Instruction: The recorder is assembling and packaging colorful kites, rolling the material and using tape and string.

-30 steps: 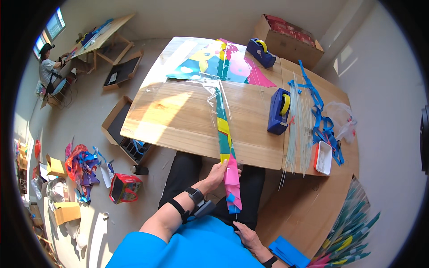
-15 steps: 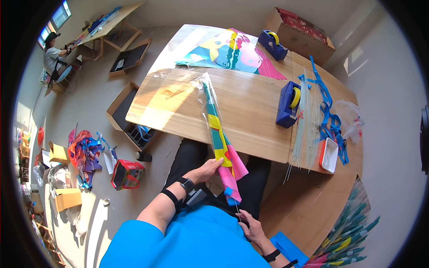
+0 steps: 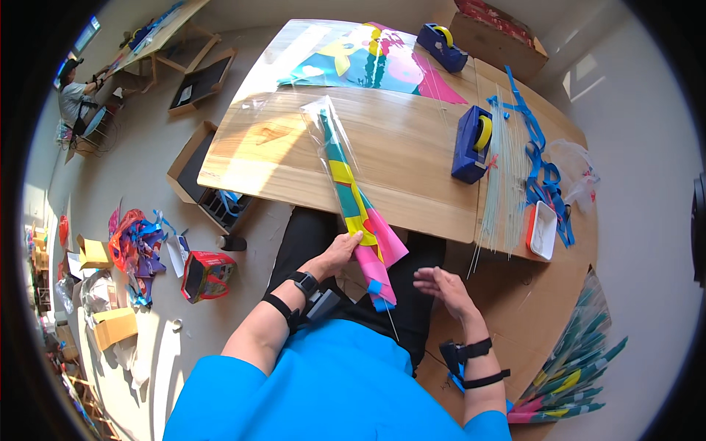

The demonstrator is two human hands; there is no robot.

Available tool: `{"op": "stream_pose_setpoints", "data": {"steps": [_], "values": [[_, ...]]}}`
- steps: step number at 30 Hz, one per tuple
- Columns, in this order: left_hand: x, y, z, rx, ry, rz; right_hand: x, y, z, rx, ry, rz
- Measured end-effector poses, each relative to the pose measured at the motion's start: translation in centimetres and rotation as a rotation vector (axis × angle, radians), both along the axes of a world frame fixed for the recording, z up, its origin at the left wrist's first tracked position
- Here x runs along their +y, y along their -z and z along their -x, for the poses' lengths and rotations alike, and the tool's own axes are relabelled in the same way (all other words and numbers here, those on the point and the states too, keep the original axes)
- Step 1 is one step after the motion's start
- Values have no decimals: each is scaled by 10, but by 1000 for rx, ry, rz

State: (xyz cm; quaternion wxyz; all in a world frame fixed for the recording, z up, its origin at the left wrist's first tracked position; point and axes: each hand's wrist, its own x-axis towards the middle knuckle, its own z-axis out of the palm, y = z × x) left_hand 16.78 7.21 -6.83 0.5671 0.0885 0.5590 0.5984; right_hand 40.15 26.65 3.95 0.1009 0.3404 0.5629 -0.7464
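Observation:
My left hand (image 3: 340, 251) is closed around the lower half of a rolled kite (image 3: 341, 173), printed green, yellow and pink. Its upper part lies in a clear plastic sleeve (image 3: 317, 110) whose end rests over the table. A loose pink flap spreads to the right of the grip. From the blue-banded lower end a thin rod (image 3: 393, 324) sticks out toward my lap. My right hand (image 3: 447, 289) is off the kite, to its right, with fingers stretched out and nothing in them.
On the wooden table (image 3: 272, 169) lie a printed sheet (image 3: 382, 62), two blue tape dispensers (image 3: 468, 147) (image 3: 443, 50), thin rods (image 3: 502, 176), blue ribbon (image 3: 535, 140) and a white-and-red tray (image 3: 543, 231). Bundled rolled kites (image 3: 573, 367) stand at lower right. Another person (image 3: 77, 95) sits far left.
My right hand has let go of the rod at the kite's lower end and moved up and right, its fingers opening. My left hand still grips the kite, now slightly higher in view.

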Motion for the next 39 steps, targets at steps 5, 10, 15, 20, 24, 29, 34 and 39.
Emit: {"op": "stream_pose_setpoints", "data": {"steps": [5,10,15,20,24,29,34,39], "values": [[5,-22,-21,-14,73,-16,-5,61,73,-18,242,206],[10,-26,-14,148,170,-2,-29,46,100,-45,53,163],[35,-52,8,530,296,233,-32,62,94,116,349,68],[67,-78,29,-74,-318,-228,-41,46,94,324,461,21],[97,-94,29,110,-213,-334,-40,56,98,308,592,-63],[87,-8,8,-27,-116,63,-42,85,101,86,614,-126],[83,-42,-12,43,-235,-132,-55,49,108,162,467,-458],[104,-93,4,92,-273,-362,-41,32,125,297,634,-350]]}}
